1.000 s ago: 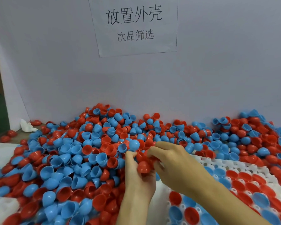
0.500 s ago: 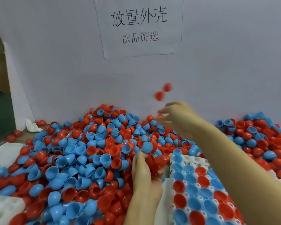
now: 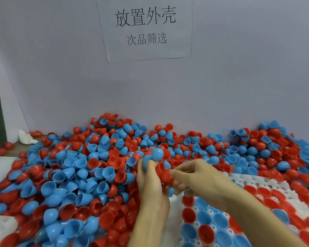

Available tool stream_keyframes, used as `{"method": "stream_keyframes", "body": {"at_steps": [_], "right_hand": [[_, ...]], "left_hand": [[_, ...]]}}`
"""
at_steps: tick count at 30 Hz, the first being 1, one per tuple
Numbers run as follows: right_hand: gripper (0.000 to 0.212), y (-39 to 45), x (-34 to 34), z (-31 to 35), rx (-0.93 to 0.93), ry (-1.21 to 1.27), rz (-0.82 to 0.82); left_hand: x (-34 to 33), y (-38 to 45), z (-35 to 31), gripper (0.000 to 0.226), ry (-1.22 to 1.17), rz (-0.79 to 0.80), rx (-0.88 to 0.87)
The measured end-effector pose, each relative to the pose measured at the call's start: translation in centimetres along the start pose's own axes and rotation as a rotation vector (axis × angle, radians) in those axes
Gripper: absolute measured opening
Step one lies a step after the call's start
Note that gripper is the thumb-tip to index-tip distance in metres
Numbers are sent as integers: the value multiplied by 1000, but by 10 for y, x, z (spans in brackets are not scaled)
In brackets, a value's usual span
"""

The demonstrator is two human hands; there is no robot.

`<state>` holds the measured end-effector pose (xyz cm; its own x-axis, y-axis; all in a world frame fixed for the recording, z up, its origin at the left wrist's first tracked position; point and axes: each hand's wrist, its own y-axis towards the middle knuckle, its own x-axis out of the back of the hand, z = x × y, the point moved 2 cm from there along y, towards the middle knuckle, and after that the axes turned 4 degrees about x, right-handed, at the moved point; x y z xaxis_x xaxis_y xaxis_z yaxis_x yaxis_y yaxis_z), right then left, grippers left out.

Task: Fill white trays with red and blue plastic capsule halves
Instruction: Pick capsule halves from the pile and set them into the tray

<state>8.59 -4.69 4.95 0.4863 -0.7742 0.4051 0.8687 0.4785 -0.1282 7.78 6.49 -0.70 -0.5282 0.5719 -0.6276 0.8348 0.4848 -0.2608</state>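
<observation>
At the pile's near edge, both hands meet on a clutch of capsule halves.
Left hand (image 3: 151, 182) grips red and blue halves (image 3: 161, 172); right hand (image 3: 200, 180) pinches a red one among them. Loose halves (image 3: 82, 166) spread leftward and behind; a partly filled white tray (image 3: 210, 213) lies beneath the right forearm, below a paper sign (image 3: 144, 27).

both hands (image 3: 151, 182) (image 3: 198, 177) meet (fingers curled), forearms angled inward.

Capsule halves (image 3: 82, 168) heaped left of tray (image 3: 268, 184), wall (image 3: 239, 86) behind.
</observation>
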Motion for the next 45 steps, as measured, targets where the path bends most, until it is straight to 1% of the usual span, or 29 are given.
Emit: {"method": "stream_keyframes", "body": {"at_steps": [1,2,5,6,8,11,14,16,18,20,21,23,24,27,29,31,33,34,35,36,38,39,40,42,44,45], "right_hand": [[22,-1,-2,0,7,2,-2],[20,-2,-4,-2,33,-13,-5],[17,-7,-6,-4,171,-88,-24],[17,-8,-5,-5,219,-125,-32],[16,-10,-5,-10,312,-240,-62],[17,-12,-2,-13,448,-487,-112],[19,-16,-7,-12,539,-680,-27],[16,-21,-11,-8,571,-717,20],[22,-24,-13,-4,581,-648,-21],[24,-20,-11,-2,491,-455,-116],[23,-18,-11,-1,421,-393,-131],[15,-14,-13,-3,308,-366,-88],[12,-13,-14,-3,284,-376,-62],[14,-12,-15,0,272,-357,-22],[15,-16,-12,5,302,-317,-6],[16,-22,-7,11,359,-266,63],[15,-33,12,13,382,-204,106],[15,-39,28,11,369,-185,83],[15,-44,48,6,339,-206,25],[16,-48,72,-3,289,-280,-65],[17,-54,125,-26,127,-560,-274],[18,-58,149,-39,30,-709,-346],[18,-61,170,-52,-71,-833,-381],[20,-64,197,-77,-252,-991,-358],[21,-63,204,-97,-383,-1062,-263],[23,-60,202,-106,-420,-1091,-214]], "left_hand": [[0,0,-1,29,-4,-18,-17],[0,1,-2,30,-12,-36,-27],[2,2,-2,18,-58,-56,9],[2,2,-2,21,-65,-49,31],[3,2,-1,23,-76,-41,40],[4,2,-1,23,-80,-65,23],[5,2,1,35,-99,-66,26],[6,2,1,38,-129,-87,31],[5,2,0,35,-174,-73,35],[5,2,-2,33,-201,-53,42],[4,1,-2,33,-201,-42,51],[3,-1,0,35,-183,-26,73],[2,-2,1,33,-174,-25,87],[3,-2,4,24,-181,13,179],[3,-1,6,28,-221,98,278],[5,0,4,24,-282,145,325],[6,0,4,11,-342,103,331],[7,0,3,6,-369,86,320],[7,-1,2,3,-393,81,306],[7,-1,1,8,-408,78,295],[6,-2,0,18,-407,70,279],[6,-2,0,19,-397,70,274],[6,-2,1,20,-390,74,272],[5,-2,1,20,-381,80,274],[5,-2,2,17,-371,79,275],[6,-2,2,16,-365,78,274]]}}
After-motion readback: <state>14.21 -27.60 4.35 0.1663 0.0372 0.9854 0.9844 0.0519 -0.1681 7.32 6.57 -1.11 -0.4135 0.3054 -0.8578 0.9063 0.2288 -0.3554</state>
